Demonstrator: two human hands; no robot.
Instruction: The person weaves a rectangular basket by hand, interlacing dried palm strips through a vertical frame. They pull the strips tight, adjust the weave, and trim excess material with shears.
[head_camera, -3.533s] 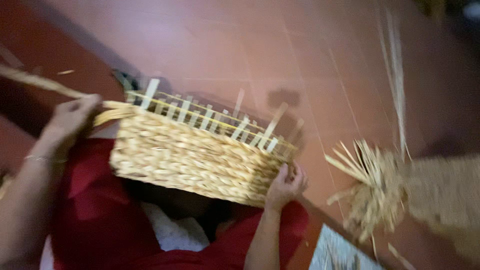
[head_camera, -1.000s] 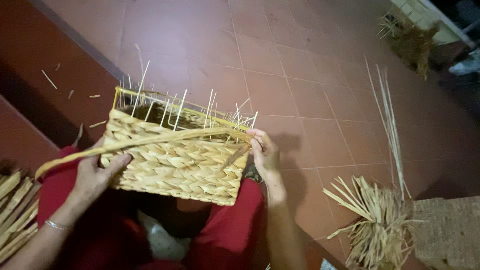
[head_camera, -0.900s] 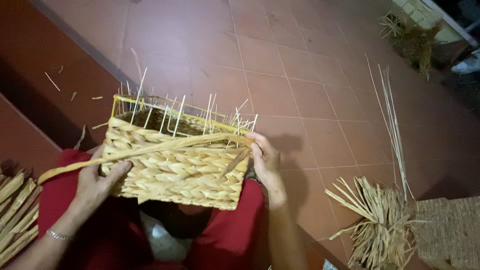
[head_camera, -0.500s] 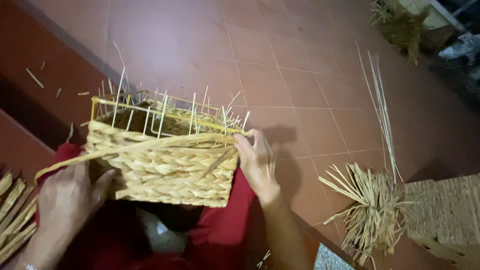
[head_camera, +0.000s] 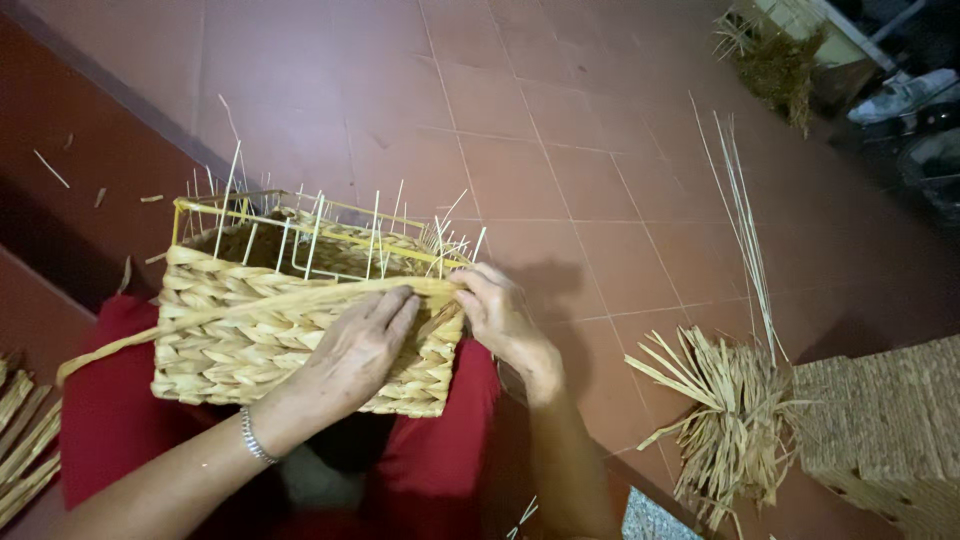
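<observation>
You are resting the half-woven basket (head_camera: 300, 335) on your lap, above the red tiled floor (head_camera: 560, 150). Your left hand (head_camera: 355, 350) is lying flat, fingers extended, pressing the loose straw strand (head_camera: 260, 305) against its side. Your right hand (head_camera: 500, 315) is pinching that strand at the basket's right corner.

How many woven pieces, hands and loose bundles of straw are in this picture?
Baskets being woven: 1
Finished woven blocks: 1
Hands: 2, left hand and right hand
Straw bundles on the floor: 3
Total: 7
</observation>
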